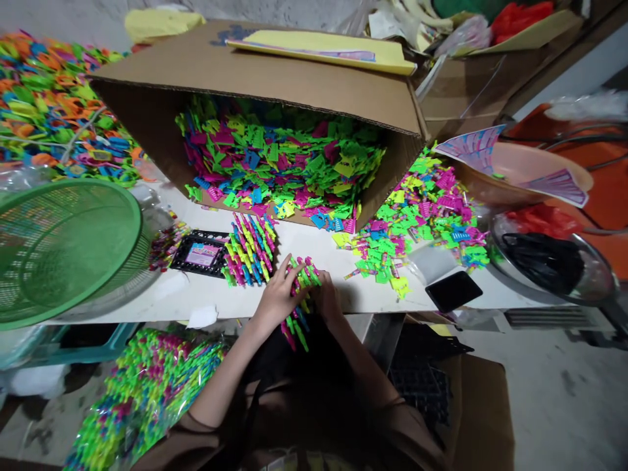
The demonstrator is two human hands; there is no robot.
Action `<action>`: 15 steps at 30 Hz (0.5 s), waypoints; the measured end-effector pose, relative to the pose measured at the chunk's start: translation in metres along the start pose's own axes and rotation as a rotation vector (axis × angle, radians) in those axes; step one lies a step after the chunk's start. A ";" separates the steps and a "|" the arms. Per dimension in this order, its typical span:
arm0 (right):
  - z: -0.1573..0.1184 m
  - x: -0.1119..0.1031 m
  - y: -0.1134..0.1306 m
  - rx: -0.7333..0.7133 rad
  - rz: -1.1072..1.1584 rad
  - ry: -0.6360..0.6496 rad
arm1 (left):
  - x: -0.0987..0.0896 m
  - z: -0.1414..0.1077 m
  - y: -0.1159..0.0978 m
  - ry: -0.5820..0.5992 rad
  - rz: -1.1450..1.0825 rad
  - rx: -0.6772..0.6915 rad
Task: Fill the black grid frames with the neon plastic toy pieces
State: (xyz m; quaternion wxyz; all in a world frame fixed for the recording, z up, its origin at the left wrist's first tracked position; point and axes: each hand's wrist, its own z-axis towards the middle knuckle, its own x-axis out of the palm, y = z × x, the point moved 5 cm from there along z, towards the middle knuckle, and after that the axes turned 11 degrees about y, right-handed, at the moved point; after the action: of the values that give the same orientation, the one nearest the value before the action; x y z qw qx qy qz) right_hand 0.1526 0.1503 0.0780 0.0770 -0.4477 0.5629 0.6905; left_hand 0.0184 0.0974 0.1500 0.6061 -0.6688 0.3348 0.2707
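The box [314, 82], its open side facing the person, could spill loose pieces if jolted; the basket [63, 229], close to the table's [304, 245] front edge, could tip if an elbow catches it. The bundle [308, 273] is between the hands, its lower end past that edge, and could splay or drop under uneven pressure. The left hand [276, 302] is half closed, gripping it; the right hand [328, 299] curls beside it, grip hidden. Room for moving lies between there and the heap [385, 248]; the phone [454, 292] bounds it farther right.
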 end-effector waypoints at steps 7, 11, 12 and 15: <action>0.005 0.009 -0.004 0.069 -0.019 0.072 | -0.004 0.006 -0.007 -0.097 0.147 0.061; -0.001 -0.010 -0.015 0.107 -0.050 -0.004 | -0.003 0.017 -0.013 -0.032 0.181 0.119; -0.004 -0.020 -0.022 0.169 -0.081 -0.052 | -0.003 0.019 -0.013 -0.018 0.180 0.127; -0.013 -0.058 -0.051 0.415 -0.181 -0.199 | -0.005 0.020 -0.014 -0.019 0.149 0.135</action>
State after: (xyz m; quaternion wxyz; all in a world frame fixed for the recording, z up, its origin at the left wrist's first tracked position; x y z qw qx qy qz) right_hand 0.2250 0.1808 0.0832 0.2842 -0.4008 0.6399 0.5909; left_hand 0.0269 0.1183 0.1600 0.6312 -0.5968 0.3956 0.2982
